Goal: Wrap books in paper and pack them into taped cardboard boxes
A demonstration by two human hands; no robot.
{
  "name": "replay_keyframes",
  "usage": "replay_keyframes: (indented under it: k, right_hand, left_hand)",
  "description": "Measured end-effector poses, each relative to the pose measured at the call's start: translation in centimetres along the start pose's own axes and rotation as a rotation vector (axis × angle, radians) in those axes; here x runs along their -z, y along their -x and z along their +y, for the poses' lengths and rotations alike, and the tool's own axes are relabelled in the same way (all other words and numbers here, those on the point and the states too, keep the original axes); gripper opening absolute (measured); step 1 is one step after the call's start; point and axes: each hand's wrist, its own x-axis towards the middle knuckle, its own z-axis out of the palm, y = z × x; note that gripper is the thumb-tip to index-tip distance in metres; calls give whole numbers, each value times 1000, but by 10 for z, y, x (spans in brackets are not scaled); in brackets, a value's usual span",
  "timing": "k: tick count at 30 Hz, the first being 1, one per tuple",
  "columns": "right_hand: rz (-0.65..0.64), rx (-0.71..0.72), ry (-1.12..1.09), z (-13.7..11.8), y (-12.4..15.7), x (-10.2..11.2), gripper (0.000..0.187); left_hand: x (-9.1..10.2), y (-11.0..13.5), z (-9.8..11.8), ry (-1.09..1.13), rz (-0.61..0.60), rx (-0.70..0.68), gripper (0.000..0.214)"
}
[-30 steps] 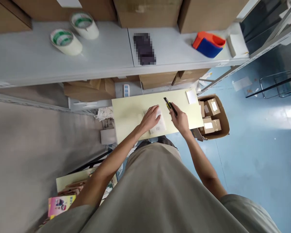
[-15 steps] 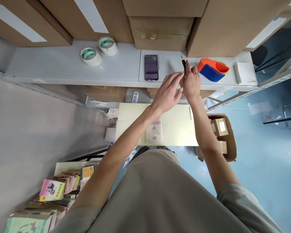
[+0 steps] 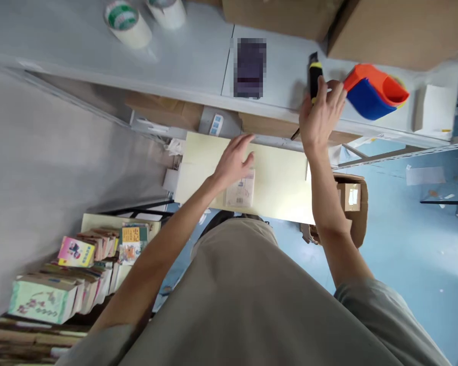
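My right hand (image 3: 322,114) is at the front of the grey shelf (image 3: 278,84), its fingers around the lower end of a black and yellow utility knife (image 3: 315,73). The knife points away from me, and part of its handle is hidden by the fingers. Just right of that hand stands an orange and blue tape dispenser (image 3: 374,96). My left hand (image 3: 234,160) hovers with nothing in it, fingers stretched out and thumb apart. Below it, a plastic-wrapped flat packet (image 3: 240,190) lies on the pale yellow table (image 3: 278,188).
A phone (image 3: 250,68), blurred out, lies mid-shelf. Two tape rolls (image 3: 130,25) stand at the left, and a white paper stack (image 3: 433,109) at the right. Cardboard boxes (image 3: 397,35) line the back. An open carton (image 3: 361,213) is on the floor; books (image 3: 41,300) fill the lower left.
My left hand has drawn back from the right one, down and to the left over the table. My right hand has shifted right with the knife. The view has tilted closer to the shelf.
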Motion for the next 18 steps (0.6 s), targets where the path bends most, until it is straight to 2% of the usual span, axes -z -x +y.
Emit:
replay_keyframes:
  k: [1, 2, 3, 6, 8, 10, 12, 15, 18]
  right_hand:
    - [36, 21, -58, -6, 22, -2, 61]
    - [19, 62, -125, -12, 48, -8, 60]
    - [-71, 111, -196, -17, 77, -17, 59]
    - [-477, 52, -358, -31, 168, -58, 48]
    - [-781, -57, -400, -37, 220, -86, 45]
    - [-968, -188, -415, -42, 257, -108, 49]
    - [-1032, -360, -451, -46, 279, -123, 50]
    - [-1029, -589, -504, -51, 293, -140, 46]
    - [-1005, -680, -516, -53, 296, -156, 40]
  left_hand:
    - [-10, 14, -21, -12, -34, 106, 60]
    - [-20, 31, -41, -17, -80, 225, 60]
    - [-31, 48, -60, -16, -141, 356, 59]
    - [-63, 99, -101, -42, -364, 710, 51]
    - [-80, 125, -115, -40, -448, 813, 47]
    - [-95, 141, -120, -15, -476, 838, 45]
    - [-107, 149, -121, 9, -477, 843, 47]
    - [-119, 154, -122, 32, -474, 859, 49]
    - [-126, 156, -124, 57, -479, 872, 48]
